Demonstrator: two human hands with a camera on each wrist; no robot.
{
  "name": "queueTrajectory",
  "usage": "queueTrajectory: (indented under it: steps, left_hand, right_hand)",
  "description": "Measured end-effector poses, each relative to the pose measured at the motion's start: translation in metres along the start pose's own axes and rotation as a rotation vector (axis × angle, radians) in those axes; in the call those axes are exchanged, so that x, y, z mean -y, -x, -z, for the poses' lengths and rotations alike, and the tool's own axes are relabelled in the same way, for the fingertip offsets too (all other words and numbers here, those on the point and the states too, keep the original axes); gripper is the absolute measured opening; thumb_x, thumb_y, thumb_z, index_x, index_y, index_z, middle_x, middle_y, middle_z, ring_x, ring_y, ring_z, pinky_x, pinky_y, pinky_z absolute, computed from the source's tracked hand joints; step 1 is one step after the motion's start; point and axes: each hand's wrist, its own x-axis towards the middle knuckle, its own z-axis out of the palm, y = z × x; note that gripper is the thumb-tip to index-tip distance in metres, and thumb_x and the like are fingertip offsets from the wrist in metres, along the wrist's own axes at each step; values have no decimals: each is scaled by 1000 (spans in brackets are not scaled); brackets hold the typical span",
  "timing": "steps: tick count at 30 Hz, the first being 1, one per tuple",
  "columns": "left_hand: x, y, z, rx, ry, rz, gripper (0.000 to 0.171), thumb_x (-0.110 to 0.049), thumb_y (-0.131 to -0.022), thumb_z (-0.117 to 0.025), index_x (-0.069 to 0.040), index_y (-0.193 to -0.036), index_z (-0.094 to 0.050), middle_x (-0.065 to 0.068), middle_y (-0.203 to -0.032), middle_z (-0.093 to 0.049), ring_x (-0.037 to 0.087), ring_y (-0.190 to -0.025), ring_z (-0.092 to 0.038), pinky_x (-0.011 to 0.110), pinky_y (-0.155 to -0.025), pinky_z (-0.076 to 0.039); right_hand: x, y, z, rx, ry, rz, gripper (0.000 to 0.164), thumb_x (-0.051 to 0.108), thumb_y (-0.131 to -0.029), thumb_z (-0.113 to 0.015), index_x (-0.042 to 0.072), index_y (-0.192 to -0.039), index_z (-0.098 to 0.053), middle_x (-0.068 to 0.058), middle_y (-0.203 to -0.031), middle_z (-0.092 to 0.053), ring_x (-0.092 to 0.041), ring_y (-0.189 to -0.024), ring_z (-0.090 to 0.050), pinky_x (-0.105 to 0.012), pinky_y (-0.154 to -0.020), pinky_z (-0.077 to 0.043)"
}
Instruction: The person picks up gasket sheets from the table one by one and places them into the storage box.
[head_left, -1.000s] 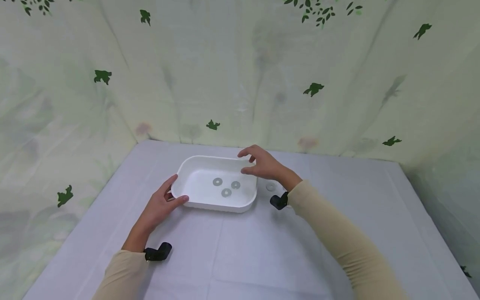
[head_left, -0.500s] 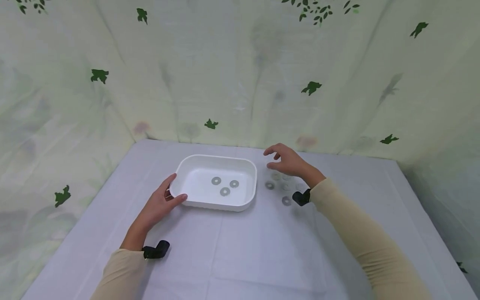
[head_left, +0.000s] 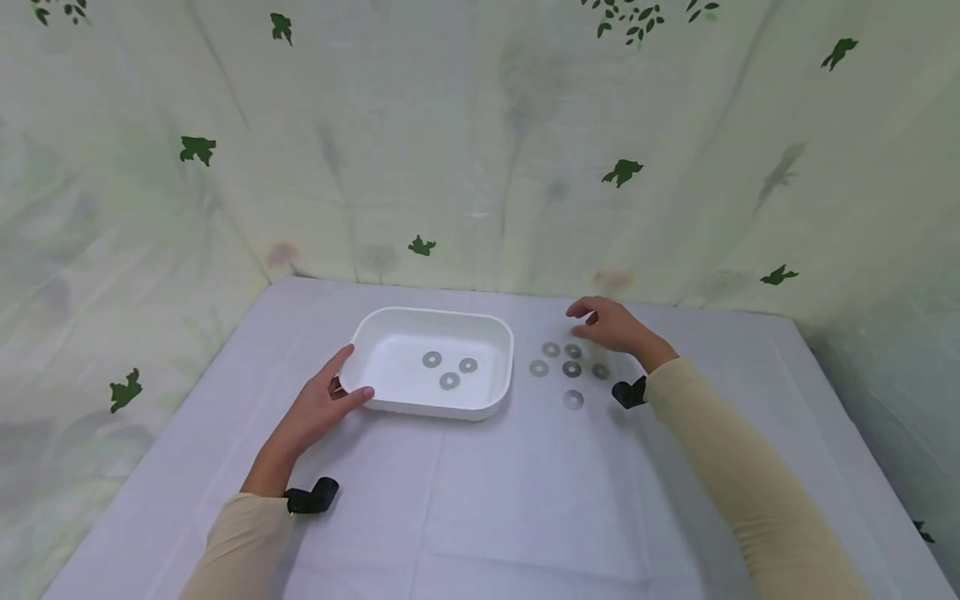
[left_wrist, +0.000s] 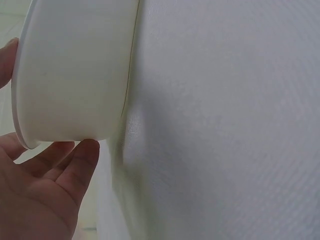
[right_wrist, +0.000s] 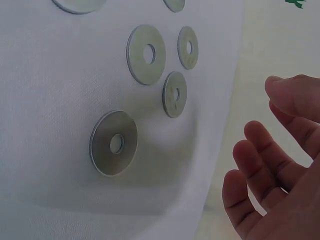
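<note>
A white rectangular tray [head_left: 390, 400] with rounded corners stands on the table, with three flat metal washers [head_left: 450, 381] lying loose on its floor. My left hand [head_left: 321, 410] grips its left end, thumb over the front rim. In the left wrist view, fingertips [left_wrist: 89, 150] press against the tray's outer wall [left_wrist: 75, 75]. Right of the tray, several more washers [head_left: 572, 369] lie flat and apart on the cloth. My right hand [head_left: 615, 325] hovers just beyond them, fingers loosely bent and holding nothing; the right wrist view shows a gap between thumb and fingers.
A white cloth [head_left: 480, 500] covers the table. Behind it hangs a pale curtain [head_left: 480, 167] with green leaf and bird prints, which also closes off both sides. Black wrist cameras [head_left: 313, 497] are strapped at each sleeve.
My right hand has moved right, from over the tray's right end to above the loose washers, uncovering them. My left hand has stayed on the tray.
</note>
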Motion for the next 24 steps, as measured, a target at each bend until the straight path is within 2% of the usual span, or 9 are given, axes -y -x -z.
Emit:
queueTrajectory:
  steps: [4, 12, 24]
  left_hand:
    - [1, 0, 1, -3, 5, 5, 92, -34, -94, -67, -9, -160, -9, 25, -164, -16, 47, -145, -34, 54, -111, -38]
    - [2, -1, 1, -12, 14, 12, 93, -39, -93, -68, -11, -161, -10, 23, -164, -20, 42, -143, -40, 51, -110, -41]
    - [2, 2, 0, -9, 21, 22, 92, -38, -93, -68, -14, -161, -11, 22, -164, -21, 40, -142, -41, 49, -109, -41]
  right_hand:
    - [-5, -2, 0, 10, 10, -14, 37, 15, -96, -60, 4, -130, -60, -19, -133, -59, -33, -115, -55, -47, -98, -46]
    - [-18, -5, -9, 36, 23, -104, 35, 12, -95, -57, 8, -130, -61, -16, -131, -59, -33, -117, -56, -47, -101, -46]
    - [-29, -6, -24, 36, 48, -123, 37, 8, -91, -60, 10, -127, -64, -16, -129, -57, -32, -115, -53, -46, -98, -45]
